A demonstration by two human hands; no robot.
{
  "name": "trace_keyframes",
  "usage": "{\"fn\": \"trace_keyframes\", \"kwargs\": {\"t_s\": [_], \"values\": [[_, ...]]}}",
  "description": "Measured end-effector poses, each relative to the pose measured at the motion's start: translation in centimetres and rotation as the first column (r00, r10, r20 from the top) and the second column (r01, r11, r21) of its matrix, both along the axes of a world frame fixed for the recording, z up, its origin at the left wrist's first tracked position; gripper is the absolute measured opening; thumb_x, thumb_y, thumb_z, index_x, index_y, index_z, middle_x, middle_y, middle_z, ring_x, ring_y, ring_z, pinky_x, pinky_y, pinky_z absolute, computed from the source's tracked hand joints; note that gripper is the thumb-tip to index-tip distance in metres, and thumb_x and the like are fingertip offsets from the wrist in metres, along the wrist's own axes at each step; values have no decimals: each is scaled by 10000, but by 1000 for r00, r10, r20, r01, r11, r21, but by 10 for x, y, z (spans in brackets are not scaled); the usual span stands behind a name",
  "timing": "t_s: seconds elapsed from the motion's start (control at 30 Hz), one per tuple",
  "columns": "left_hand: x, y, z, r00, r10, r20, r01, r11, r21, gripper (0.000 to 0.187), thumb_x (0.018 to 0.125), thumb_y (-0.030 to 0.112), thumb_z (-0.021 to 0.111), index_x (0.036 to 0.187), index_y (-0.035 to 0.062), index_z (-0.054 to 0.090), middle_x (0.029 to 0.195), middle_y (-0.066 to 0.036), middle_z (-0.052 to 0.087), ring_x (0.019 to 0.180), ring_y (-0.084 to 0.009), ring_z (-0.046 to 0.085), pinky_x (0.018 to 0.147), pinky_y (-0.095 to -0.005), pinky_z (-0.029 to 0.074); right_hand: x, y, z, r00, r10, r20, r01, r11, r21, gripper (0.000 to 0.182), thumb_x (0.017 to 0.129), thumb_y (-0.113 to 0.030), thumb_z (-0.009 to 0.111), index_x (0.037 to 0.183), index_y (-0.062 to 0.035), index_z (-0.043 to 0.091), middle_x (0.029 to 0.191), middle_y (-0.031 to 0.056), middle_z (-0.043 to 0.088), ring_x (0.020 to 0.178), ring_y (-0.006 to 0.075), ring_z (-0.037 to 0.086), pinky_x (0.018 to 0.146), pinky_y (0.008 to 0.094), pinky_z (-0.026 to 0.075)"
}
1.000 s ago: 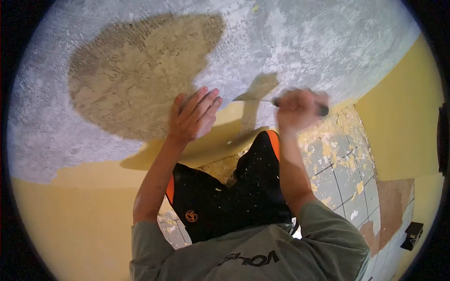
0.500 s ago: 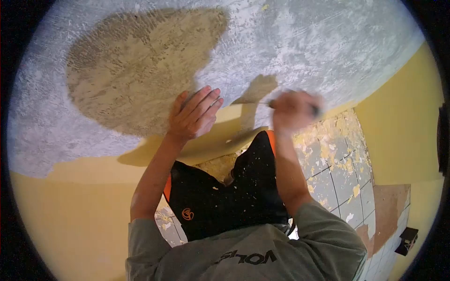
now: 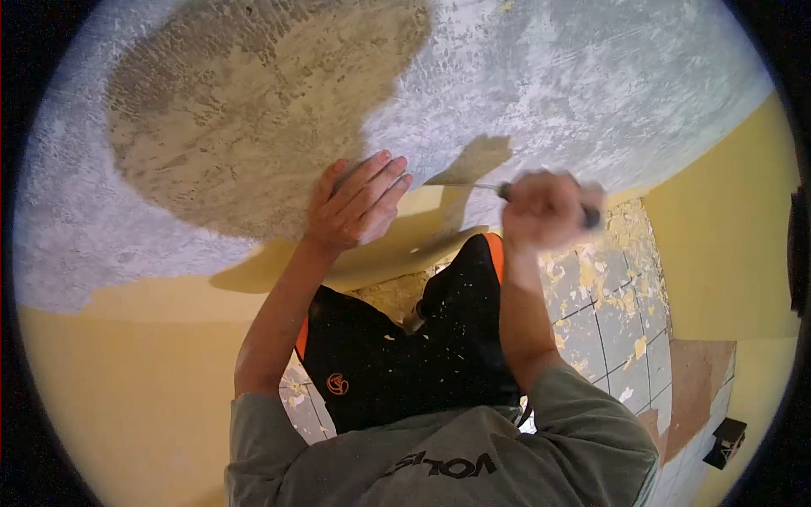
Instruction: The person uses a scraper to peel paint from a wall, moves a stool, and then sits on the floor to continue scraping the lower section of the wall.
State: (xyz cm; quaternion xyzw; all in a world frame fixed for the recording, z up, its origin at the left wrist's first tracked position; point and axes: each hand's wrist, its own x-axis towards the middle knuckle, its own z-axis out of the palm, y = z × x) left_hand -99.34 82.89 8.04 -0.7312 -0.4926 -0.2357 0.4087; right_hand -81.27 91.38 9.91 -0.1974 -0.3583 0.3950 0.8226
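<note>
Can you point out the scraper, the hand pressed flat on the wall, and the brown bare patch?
scraper [image 3: 473,185], head view: on its thin metal blade.
left hand [image 3: 351,211], head view: on the back of the hand, flat on the wall.
brown bare patch [image 3: 253,110], head view: on its rough middle.

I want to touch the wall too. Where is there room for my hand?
Free wall: the brown patch above the left hand, and the grey area above the right hand. Crowded: between the hands, where the scraper works at the yellow paint edge.
</note>
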Motion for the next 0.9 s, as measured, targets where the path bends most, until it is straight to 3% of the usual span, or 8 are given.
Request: {"fn": "trace_keyframes", "kwargs": {"t_s": [0.07, 0.13, 0.17, 0.27, 0.73, 0.77, 0.8, 0.9], "values": [[-1, 2, 2, 999, 18, -26, -17, 1000, 22, 225, 742, 128, 601, 944, 217, 644, 1091, 72, 606, 1072, -87, 540, 1068, -370, 219, 1, -5, 3, 990, 63, 124, -65, 998, 14, 206, 821, -156, 356, 633, -105, 289, 434, 7, 303, 317, 74, 262, 283, 231, 262], [-6, 2, 1, 999, -15, -30, 15, 1000, 1, 285, 711, 102, 592, 975, 199, 641, 1114, 49, 598, 1092, -122, 529, 1069, -392, 202, 23, -3, 2, 877, -384, 289, 238, 869, 433, 186, 794, -61, 404, 654, -100, 289, 442, 7, 283, 327, 82, 256, 284, 246, 258], [-6, 2, 0, 999, -44, -17, 44, 999, -28, 347, 680, 77, 583, 1007, 181, 638, 1138, 26, 590, 1112, -158, 518, 1071, -415, 185, 29, -7, 1, 905, 393, -161, -254, 805, 536, 195, 779, -31, 419, 653, -102, 288, 446, -10, 276, 335, 83, 253, 292, 248, 260], [-5, 4, -3, 999, -14, -47, 15, 1000, 25, 343, 692, 78, 574, 1012, 187, 635, 1133, 27, 593, 1115, -157, 516, 1071, -420, 184, 5, -2, 2, 976, 211, -54, -204, 973, 106, 178, 788, -79, 409, 649, -109, 302, 449, -32, 275, 337, 82, 256, 307, 236, 268], [-7, 6, -6, 998, -13, -54, 15, 999, 39, 340, 677, 72, 577, 993, 185, 631, 1089, 35, 615, 1101, -157, 529, 1061, -412, 204, 57, -3, -3, 866, 425, -264, -263, 836, 482, 196, 813, -100, 429, 643, -133, 339, 499, 12, 360, 365, 129, 300, 336, 292, 297], [-5, 6, -6, 999, -11, -46, 13, 999, 47, 337, 676, 73, 578, 989, 186, 631, 1085, 37, 617, 1098, -156, 531, 1059, -410, 209, 41, 3, -19, 929, -174, 326, 56, 938, 342, 222, 821, -115, 416, 616, -140, 336, 504, 11, 386, 360, 128, 306, 334, 275, 293], [-2, 4, -7, 999, -14, -38, 15, 999, 41, 337, 676, 73, 578, 989, 186, 631, 1085, 37, 617, 1098, -156, 531, 1059, -410, 209, 34, 4, -29, 315, -546, 776, 389, 820, 419, 251, 829, -130, 402, 588, -147, 334, 510, 10, 413, 356, 126, 313, 332, 257, 290], [-8, 8, -2, 996, 12, -84, -7, 998, 56, 332, 680, 68, 568, 983, 188, 633, 1087, 42, 616, 1085, -150, 539, 1049, -407, 224, 31, 10, -23, 299, -833, 466, 474, 553, 685, 190, 847, -205, 369, 671, -144, 331, 467, -18, 342, 345, 86, 289, 336, 209, 290]]}}
